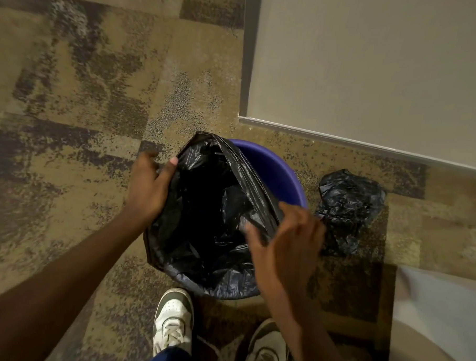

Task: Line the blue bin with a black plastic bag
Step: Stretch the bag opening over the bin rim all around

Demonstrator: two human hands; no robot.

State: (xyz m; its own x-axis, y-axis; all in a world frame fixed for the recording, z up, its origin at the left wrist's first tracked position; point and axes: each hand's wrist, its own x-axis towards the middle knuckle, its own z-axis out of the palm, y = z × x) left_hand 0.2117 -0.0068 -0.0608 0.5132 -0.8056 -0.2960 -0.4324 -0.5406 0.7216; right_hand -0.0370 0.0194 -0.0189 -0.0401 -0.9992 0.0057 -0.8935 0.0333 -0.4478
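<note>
writing: none legible | floor: mottled tan-and-purple carpet point(71, 91) – pale wall point(373, 63) | left hand point(149, 187), right hand point(288, 242) – each pinching black bag point(208, 220) over blue bin point(273, 168)

Carpeted indoor room: patterned carpet point(71, 91), plain wall point(373, 63).

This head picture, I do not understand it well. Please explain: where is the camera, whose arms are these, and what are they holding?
The camera sits on a person's head and looks down, so you see that person's own arms and shoes. No machine is here. On the carpet stands a blue bin. The left hand and the right hand each grip the edge of a black plastic bag, spreading it over the bin; the far right rim is still uncovered. Beside the bin, on its right, lies a second crumpled black bag.
</note>
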